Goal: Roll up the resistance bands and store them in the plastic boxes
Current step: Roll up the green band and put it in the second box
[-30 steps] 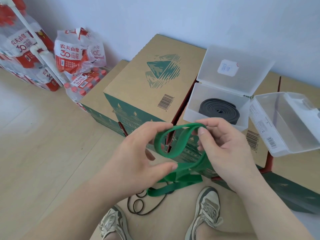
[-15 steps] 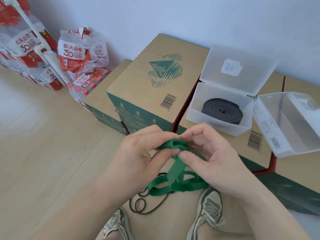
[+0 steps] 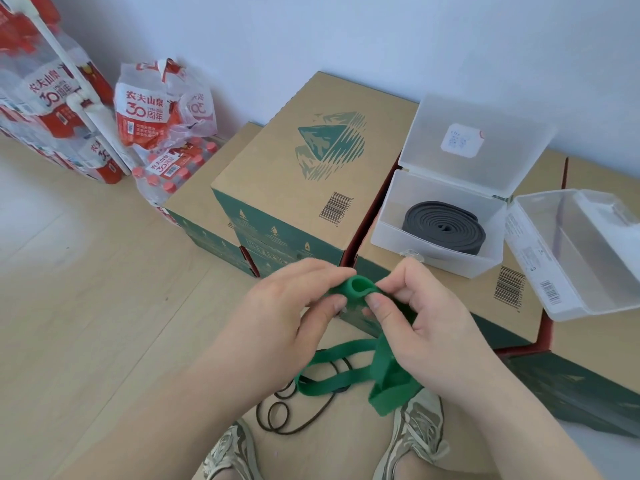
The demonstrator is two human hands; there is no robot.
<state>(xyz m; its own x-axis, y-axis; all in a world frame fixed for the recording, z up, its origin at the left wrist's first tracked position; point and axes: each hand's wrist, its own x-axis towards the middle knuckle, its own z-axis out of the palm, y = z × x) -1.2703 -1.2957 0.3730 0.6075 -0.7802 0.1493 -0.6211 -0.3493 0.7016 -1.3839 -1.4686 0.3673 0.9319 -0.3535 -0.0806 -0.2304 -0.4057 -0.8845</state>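
From my remote seat, the writing I could read was on the shrink-wrapped bottle packs (image 3: 145,109) in the upper left of the frame: red and white wrap printed 农夫山泉 and a large "30 周年". The cardboard cartons (image 3: 311,150) in the middle carried a green mountain emblem and a barcode whose digits were too small to make out. On them stood an open clear plastic box (image 3: 398,237), its raised lid bearing a white sticker (image 3: 462,142) with a blurred code, and a dark grey band (image 3: 445,226) lay coiled flat inside. A second clear box (image 3: 571,251) lay at the right edge with a barcode label on its near wall. The green band (image 3: 388,379) was in the lower middle, held in front of the cartons. Its rolled end formed a small tight coil with the bore facing up toward the camera, and the loose length hung down the frame and looped above the shoes (image 3: 419,431). The left hand (image 3: 287,317) pinched the coil's left side between thumb and curled forefinger; the right hand (image 3: 426,317) gripped its right side, thumb in front and fingers curled behind. Thin black rings (image 3: 277,410) lay on the floor below.
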